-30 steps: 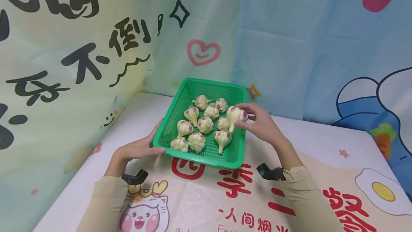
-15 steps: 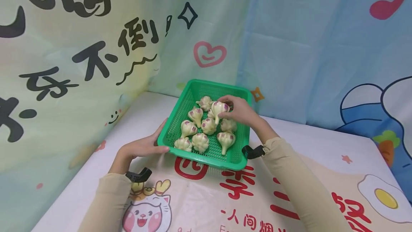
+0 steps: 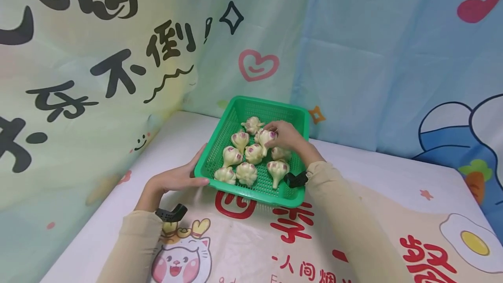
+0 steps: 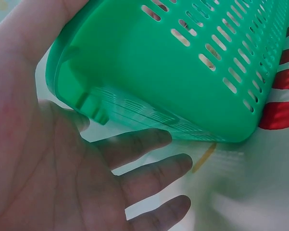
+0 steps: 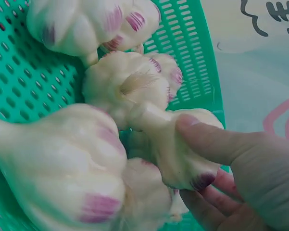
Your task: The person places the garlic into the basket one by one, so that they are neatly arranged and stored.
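A green plastic basket (image 3: 251, 194) stands on the table with several garlic bulbs (image 3: 246, 174) inside. My right hand (image 3: 286, 134) pinches a purple-streaked garlic bulb (image 5: 166, 149) between thumb and fingers, low among the others in the basket's back right part. The right wrist view shows its stem over a neighbouring bulb (image 5: 127, 82). At the front left corner, my left hand (image 3: 177, 180) touches the basket, its thumb along the rim. In the left wrist view, most of the left fingers (image 4: 154, 180) are straight and spread beside the basket wall (image 4: 115, 53).
A printed cloth (image 3: 243, 248) with red characters and a cartoon cat covers the table. Decorated curtains (image 3: 353, 64) hang behind and to the left, close to the basket's back side. A black wrist camera (image 3: 295, 180) overhangs the basket's right rim.
My right hand has carried the garlic bulb leftward from the basket's right side, then lowered it among the other bulbs. The left hand stays at its corner. The head view has shifted slightly.
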The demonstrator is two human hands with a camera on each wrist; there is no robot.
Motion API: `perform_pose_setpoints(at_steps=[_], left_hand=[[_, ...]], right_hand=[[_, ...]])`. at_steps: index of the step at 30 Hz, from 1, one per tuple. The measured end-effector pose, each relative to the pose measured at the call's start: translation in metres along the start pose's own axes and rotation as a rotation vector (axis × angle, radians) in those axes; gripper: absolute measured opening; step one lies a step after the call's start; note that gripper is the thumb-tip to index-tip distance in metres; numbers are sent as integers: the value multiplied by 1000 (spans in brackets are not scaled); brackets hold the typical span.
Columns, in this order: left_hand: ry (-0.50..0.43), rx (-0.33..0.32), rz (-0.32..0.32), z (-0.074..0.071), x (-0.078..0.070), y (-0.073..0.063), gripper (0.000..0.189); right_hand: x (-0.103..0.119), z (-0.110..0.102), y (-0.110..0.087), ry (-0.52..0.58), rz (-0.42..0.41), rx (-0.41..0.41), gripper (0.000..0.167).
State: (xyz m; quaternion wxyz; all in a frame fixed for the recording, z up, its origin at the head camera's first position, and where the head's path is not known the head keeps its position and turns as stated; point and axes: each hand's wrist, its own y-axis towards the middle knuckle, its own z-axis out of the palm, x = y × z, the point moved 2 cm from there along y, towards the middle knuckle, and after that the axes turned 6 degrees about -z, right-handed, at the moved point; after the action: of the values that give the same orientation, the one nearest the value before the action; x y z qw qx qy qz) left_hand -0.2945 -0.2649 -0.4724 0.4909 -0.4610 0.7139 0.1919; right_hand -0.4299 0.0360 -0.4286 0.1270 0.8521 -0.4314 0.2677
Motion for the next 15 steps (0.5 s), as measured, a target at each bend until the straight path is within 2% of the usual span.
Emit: perform_pose_setpoints(at_steps=[9,15], left_hand=[[-2,1,-16,-1,1,0,98],[2,2,-11,-1,3,2,98]], right_hand=[[-1,18,4,-99,-67,25,49],[1,25,4,-111,-45,77,49]])
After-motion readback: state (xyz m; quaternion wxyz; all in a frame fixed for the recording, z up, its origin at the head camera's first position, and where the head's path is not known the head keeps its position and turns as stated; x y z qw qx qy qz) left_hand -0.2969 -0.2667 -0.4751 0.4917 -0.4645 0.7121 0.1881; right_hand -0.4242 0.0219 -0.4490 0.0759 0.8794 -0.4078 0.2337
